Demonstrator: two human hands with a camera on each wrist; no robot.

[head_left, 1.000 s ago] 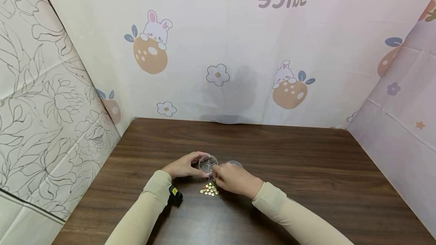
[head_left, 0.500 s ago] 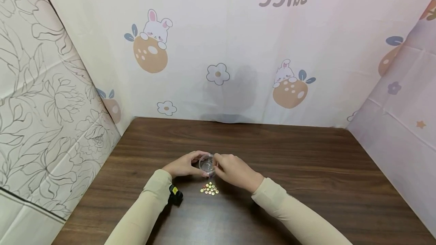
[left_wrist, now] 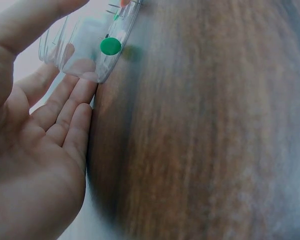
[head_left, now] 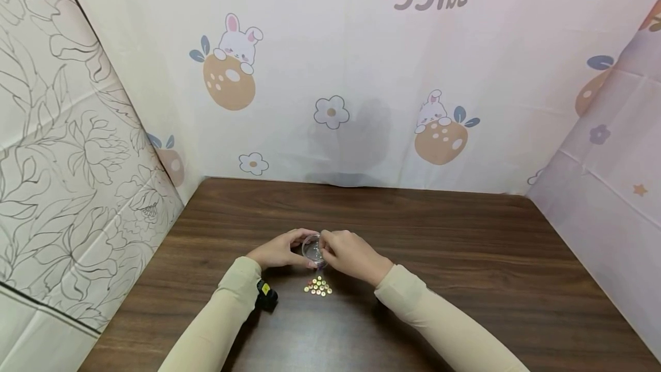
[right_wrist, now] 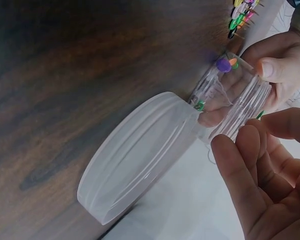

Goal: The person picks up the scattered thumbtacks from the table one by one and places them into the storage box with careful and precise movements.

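Note:
My left hand [head_left: 281, 250] grips a clear plastic jar [head_left: 311, 249] from its left, thumb on the near side and fingers round the far side. Inside the jar lie thumbtacks, among them a green thumbtack [left_wrist: 110, 46] and a purple thumbtack [right_wrist: 223, 65]. Over the jar's open mouth is my right hand [head_left: 353, 254], fingertips bunched at the rim. A green sliver [right_wrist: 260, 114], apparently a thumbtack, shows between those fingertips. Just in front of the jar, a cluster of thumbtacks [head_left: 318, 287] lies on the table, points up.
Beside the jar lies a clear round lid [right_wrist: 140, 155], hidden behind the right hand in the head view. All of this is on a dark wooden table [head_left: 465, 263]. A printed curtain [head_left: 289, 73] hangs along the back edge.
My right hand has moved away from beside the thumbtacks, up and over the jar's mouth, and now covers the lid in the head view. The left hand and jar stay in place.

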